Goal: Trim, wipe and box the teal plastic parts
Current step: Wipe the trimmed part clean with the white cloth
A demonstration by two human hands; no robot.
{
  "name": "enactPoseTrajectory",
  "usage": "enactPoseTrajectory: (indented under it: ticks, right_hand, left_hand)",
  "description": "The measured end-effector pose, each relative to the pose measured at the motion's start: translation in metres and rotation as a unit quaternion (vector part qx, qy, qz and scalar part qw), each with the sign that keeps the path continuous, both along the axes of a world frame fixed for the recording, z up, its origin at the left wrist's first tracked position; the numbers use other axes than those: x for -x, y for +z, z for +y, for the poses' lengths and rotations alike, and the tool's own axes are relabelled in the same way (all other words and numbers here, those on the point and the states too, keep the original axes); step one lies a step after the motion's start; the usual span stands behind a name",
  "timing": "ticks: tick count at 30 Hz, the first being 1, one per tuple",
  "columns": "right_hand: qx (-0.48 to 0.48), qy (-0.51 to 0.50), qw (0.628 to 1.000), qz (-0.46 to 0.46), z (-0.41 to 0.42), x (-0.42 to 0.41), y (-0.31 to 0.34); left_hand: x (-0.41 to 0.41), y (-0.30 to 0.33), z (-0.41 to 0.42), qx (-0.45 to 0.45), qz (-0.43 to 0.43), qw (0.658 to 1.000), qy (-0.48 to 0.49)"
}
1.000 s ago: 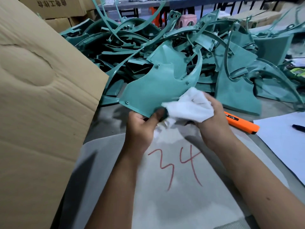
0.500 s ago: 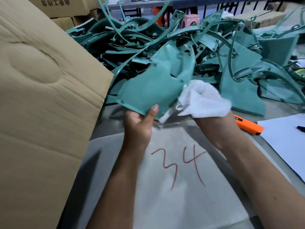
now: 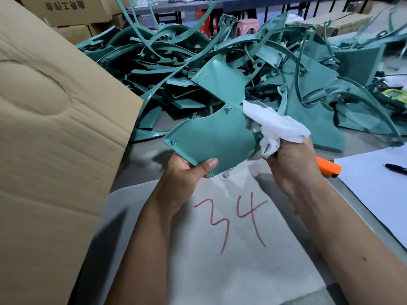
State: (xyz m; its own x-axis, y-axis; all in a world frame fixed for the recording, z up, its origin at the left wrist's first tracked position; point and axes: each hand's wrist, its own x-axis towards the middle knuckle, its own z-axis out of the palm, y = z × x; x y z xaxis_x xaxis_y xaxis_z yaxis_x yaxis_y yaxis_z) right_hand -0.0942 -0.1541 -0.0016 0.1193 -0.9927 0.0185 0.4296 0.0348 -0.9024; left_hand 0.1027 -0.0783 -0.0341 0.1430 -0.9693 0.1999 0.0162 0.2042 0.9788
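Left hand (image 3: 187,170) gripped the teal panel (image 3: 211,137) at its lower edge, thumb curled over the front face, other fingers hidden behind it. Panel was held up off the table, tilted, above the grey mat (image 3: 220,249) marked "34" in red. Right hand (image 3: 293,164) had its fingers closed round a bunched white cloth (image 3: 277,126), cloth pressed against the panel's right edge. Pile of teal parts (image 3: 220,62) sat on the table behind the held panel, tangled, well apart from the hands. Orange utility knife (image 3: 329,167) lay on the table just right of the right hand, partly hidden by it. White paper sheet (image 3: 374,190) with a black pen (image 3: 396,168) on it sat at far right. Cardboard box flap (image 3: 55,139) filled the left side; more cardboard boxes (image 3: 70,12) stood stacked at top left.
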Motion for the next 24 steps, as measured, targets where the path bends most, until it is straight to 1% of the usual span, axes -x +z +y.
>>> enactPoseTrajectory:
  ticks: [3, 6, 7, 9, 11, 12, 14, 15, 16, 17, 18, 19, 20, 21, 22, 23, 24]
  right_hand:
    - [-0.045, -0.036, 0.997, -0.043, -0.012, 0.016, 0.004]
    - [-0.067, -0.030, 0.986, -0.148, -0.019, 0.034, 0.011]
    - [-0.058, -0.032, 0.983, -0.169, -0.019, 0.036, 0.012]
    - [-0.048, -0.034, 0.985, -0.163, -0.017, 0.029, 0.009]
    - [-0.060, 0.010, 0.978, -0.201, -0.010, 0.013, 0.005]
    - [-0.075, 0.040, 0.974, -0.211, -0.008, 0.005, 0.002]
    - [-0.071, 0.099, 0.972, -0.199, 0.003, -0.014, -0.002]
    - [-0.032, 0.121, 0.977, -0.170, 0.010, -0.021, -0.002]
    - [0.026, 0.131, 0.984, -0.117, 0.013, -0.025, -0.004]
    - [0.082, 0.135, 0.985, -0.067, 0.014, -0.027, -0.006]
    - [0.111, 0.131, 0.984, -0.039, 0.015, -0.027, -0.008]
    - [0.117, 0.101, 0.988, -0.017, 0.013, -0.023, -0.010]
    - [0.113, 0.067, 0.991, -0.006, 0.011, -0.019, -0.011]
    - [0.083, 0.043, 0.995, -0.018, 0.009, -0.015, -0.012]
    - [0.030, 0.026, 0.999, -0.037, 0.008, -0.012, -0.013]
    - [-0.014, 0.017, 0.999, -0.045, 0.005, -0.009, -0.016]
    - [-0.033, 0.010, 0.998, -0.044, 0.003, -0.007, -0.018]
  left_hand:
    - [-0.010, 0.004, 0.007, -0.014, -0.012, 1.000, -0.020]
    - [-0.018, 0.006, 0.015, -0.030, 0.008, 0.999, -0.038]
    - [-0.019, 0.007, 0.016, -0.033, 0.027, 0.998, -0.036]
    - [-0.014, 0.009, 0.014, -0.030, 0.091, 0.995, -0.037]
    - [0.001, 0.011, 0.008, -0.040, 0.164, 0.985, -0.033]
    - [0.011, 0.013, 0.005, -0.062, 0.207, 0.976, -0.027]
    - [0.024, 0.017, 0.002, -0.121, 0.307, 0.944, -0.012]
    - [0.026, 0.018, 0.002, -0.141, 0.349, 0.926, -0.009]
    - [0.025, 0.020, 0.002, -0.158, 0.383, 0.910, -0.009]
    - [0.023, 0.021, 0.002, -0.172, 0.400, 0.900, -0.010]
    - [0.021, 0.023, 0.003, -0.183, 0.406, 0.895, -0.011]
    - [0.018, 0.024, 0.003, -0.190, 0.401, 0.896, -0.014]
    - [0.017, 0.024, 0.004, -0.200, 0.389, 0.899, -0.016]
    - [0.015, 0.023, 0.004, -0.210, 0.373, 0.903, -0.018]
    - [0.015, 0.025, 0.004, -0.218, 0.360, 0.907, -0.019]
    - [0.014, 0.025, 0.004, -0.221, 0.350, 0.910, -0.011]
    - [0.014, 0.026, 0.003, -0.220, 0.332, 0.917, 0.015]
